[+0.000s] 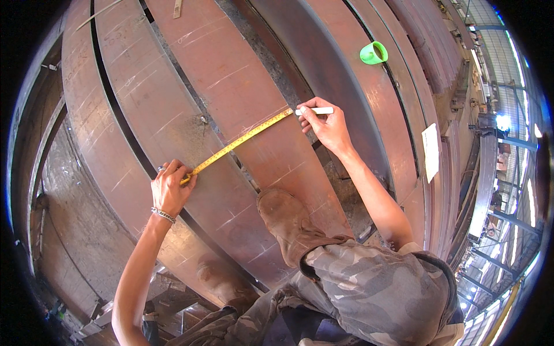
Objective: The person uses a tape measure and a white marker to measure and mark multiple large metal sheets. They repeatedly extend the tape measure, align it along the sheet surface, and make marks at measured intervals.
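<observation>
Camouflage knee: faded grey-brown patterned cloth of the trousers [375, 294] bunches in soft folds above a scuffed, matte brown boot [283, 213] planted on the metal.
Left hand: the left hand [170, 187], with a chain-link metal bracelet [163, 214] at the wrist, is closed on the near end of the tape; whether it grips case or blade cannot be told.
Yellow tape: the narrow yellow measuring tape [242, 139] runs slantwise between the hands, over the gap between two strips. It should best be kept taut, flat and square to the edges, since a twist or sag could spoil the reading.
Right hand: the right hand [328, 127] pinches a slim white marking stick [316, 111], its tip just beside the tape's far end. A light, steady grip would probably give a finer line.
Rust-brown strips: long, flat steel strips [271, 153] have a dull, blotchy skin and thin pale cross-lines [293, 168]; their bowed look may be the lens.
Green cup: a glossy bright-green, rounded cup [372, 53] sits farther off.
Shed side: grey metal framing and pale glazed panels [513, 63] close the distance.
</observation>
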The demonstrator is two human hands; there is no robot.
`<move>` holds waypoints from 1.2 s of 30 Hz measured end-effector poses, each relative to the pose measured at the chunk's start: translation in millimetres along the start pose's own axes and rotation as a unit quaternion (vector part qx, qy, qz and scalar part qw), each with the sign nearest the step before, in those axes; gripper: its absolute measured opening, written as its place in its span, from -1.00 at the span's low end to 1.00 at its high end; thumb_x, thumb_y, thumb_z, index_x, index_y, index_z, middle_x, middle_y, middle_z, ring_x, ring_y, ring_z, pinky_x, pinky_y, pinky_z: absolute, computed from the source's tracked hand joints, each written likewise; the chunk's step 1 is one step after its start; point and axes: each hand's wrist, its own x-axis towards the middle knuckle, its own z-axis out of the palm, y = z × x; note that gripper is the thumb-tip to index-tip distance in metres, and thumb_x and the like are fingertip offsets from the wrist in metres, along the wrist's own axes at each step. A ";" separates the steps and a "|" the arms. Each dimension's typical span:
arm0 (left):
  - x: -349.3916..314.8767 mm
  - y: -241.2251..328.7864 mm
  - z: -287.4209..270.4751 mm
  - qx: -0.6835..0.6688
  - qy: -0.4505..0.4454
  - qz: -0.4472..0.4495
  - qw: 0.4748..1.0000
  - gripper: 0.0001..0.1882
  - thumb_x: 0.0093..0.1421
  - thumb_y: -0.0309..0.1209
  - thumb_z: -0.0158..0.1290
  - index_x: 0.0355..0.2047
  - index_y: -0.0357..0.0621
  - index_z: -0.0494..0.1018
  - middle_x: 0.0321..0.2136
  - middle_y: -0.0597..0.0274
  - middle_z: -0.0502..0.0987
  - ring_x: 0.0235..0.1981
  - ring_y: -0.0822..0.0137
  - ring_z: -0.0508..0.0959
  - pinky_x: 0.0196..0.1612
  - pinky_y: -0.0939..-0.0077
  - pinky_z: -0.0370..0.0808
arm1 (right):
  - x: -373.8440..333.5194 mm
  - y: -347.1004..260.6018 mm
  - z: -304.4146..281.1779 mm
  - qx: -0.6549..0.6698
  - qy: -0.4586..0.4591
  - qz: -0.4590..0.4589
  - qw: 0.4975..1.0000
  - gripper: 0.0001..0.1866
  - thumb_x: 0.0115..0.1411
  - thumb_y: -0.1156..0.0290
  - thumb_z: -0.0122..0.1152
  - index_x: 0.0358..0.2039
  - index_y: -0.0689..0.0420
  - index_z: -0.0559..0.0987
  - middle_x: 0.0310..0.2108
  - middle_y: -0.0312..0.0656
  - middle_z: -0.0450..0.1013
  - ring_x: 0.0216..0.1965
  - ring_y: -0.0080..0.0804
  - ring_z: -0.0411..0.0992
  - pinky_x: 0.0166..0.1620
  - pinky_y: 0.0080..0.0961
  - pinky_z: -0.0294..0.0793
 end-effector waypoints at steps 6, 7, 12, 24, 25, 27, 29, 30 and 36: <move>0.4 -0.9 0.6 -0.002 0.011 0.011 1.000 -0.87 0.03 -0.38 0.37 -0.43 -0.08 0.65 -0.36 0.30 0.58 -0.30 0.19 0.61 -0.27 0.26 0.60 | -0.3 0.0 0.0 0.002 0.000 0.001 1.000 -0.83 0.39 0.37 0.26 -0.23 0.22 0.66 -0.43 -0.26 0.59 -0.41 -0.61 0.55 -0.35 -0.59 0.60; 0.5 -0.7 0.6 -0.002 0.009 0.009 1.000 -0.87 0.03 -0.38 0.37 -0.42 -0.08 0.65 -0.36 0.30 0.58 -0.30 0.19 0.61 -0.27 0.26 0.60 | -0.2 0.3 0.4 0.006 0.001 -0.002 1.000 -0.84 0.39 0.38 0.25 -0.23 0.22 0.66 -0.43 -0.26 0.59 -0.42 -0.61 0.55 -0.35 -0.59 0.60; 0.2 0.4 -2.7 0.004 -0.025 -0.014 1.000 -0.85 0.06 -0.35 0.36 -0.36 -0.09 0.69 -0.32 0.31 0.62 -0.26 0.20 0.63 -0.20 0.29 0.62 | -0.5 1.8 -0.6 -0.006 -0.015 0.003 1.000 -0.82 0.44 0.38 0.21 -0.17 0.23 0.65 -0.39 -0.28 0.56 -0.37 -0.63 0.53 -0.33 -0.61 0.61; 0.4 -1.4 -1.7 0.002 -0.025 -0.010 1.000 -0.83 0.07 -0.33 0.36 -0.37 -0.11 0.67 -0.33 0.29 0.61 -0.27 0.19 0.63 -0.21 0.28 0.61 | -0.3 2.9 0.1 -0.003 -0.014 0.006 1.000 -0.82 0.43 0.38 0.22 -0.18 0.24 0.65 -0.40 -0.27 0.56 -0.40 -0.62 0.53 -0.34 -0.60 0.61; 0.3 -1.6 -1.6 0.003 -0.025 -0.010 1.000 -0.83 0.08 -0.33 0.36 -0.37 -0.11 0.67 -0.33 0.29 0.61 -0.27 0.19 0.63 -0.21 0.28 0.61 | -0.3 2.8 0.3 -0.001 -0.014 0.008 1.000 -0.82 0.43 0.38 0.22 -0.18 0.24 0.65 -0.40 -0.27 0.57 -0.40 -0.62 0.53 -0.34 -0.60 0.61; 0.0 -1.8 -1.7 0.004 -0.024 -0.007 1.000 -0.84 0.08 -0.33 0.36 -0.38 -0.12 0.67 -0.33 0.29 0.60 -0.27 0.19 0.63 -0.21 0.28 0.61 | -0.4 2.3 1.1 0.002 -0.012 0.005 1.000 -0.83 0.42 0.38 0.23 -0.20 0.23 0.65 -0.42 -0.28 0.57 -0.42 -0.62 0.54 -0.34 -0.60 0.61; 0.2 -1.8 -1.8 0.004 -0.023 -0.006 1.000 -0.84 0.08 -0.34 0.35 -0.37 -0.11 0.67 -0.33 0.30 0.60 -0.27 0.19 0.63 -0.21 0.28 0.61 | 0.5 1.0 3.4 0.005 -0.007 0.001 1.000 -0.84 0.40 0.39 0.24 -0.24 0.22 0.65 -0.45 -0.28 0.58 -0.45 -0.61 0.55 -0.36 -0.58 0.59; 0.3 -1.8 -1.8 0.004 -0.021 -0.005 1.000 -0.84 0.08 -0.34 0.35 -0.37 -0.11 0.67 -0.33 0.30 0.60 -0.27 0.19 0.63 -0.21 0.28 0.61 | 1.5 0.0 5.0 0.003 -0.018 -0.005 1.000 -0.84 0.40 0.38 0.25 -0.25 0.21 0.65 -0.46 -0.29 0.58 -0.45 -0.61 0.55 -0.36 -0.58 0.59; 0.1 -1.3 -2.6 0.005 -0.026 -0.011 1.000 -0.84 0.07 -0.34 0.36 -0.36 -0.09 0.67 -0.33 0.30 0.60 -0.27 0.19 0.63 -0.21 0.29 0.61 | 10.8 -6.4 18.8 -0.041 -0.075 0.002 0.996 -0.87 0.41 0.42 0.23 -0.22 0.21 0.65 -0.41 -0.30 0.58 -0.41 -0.65 0.53 -0.34 -0.58 0.60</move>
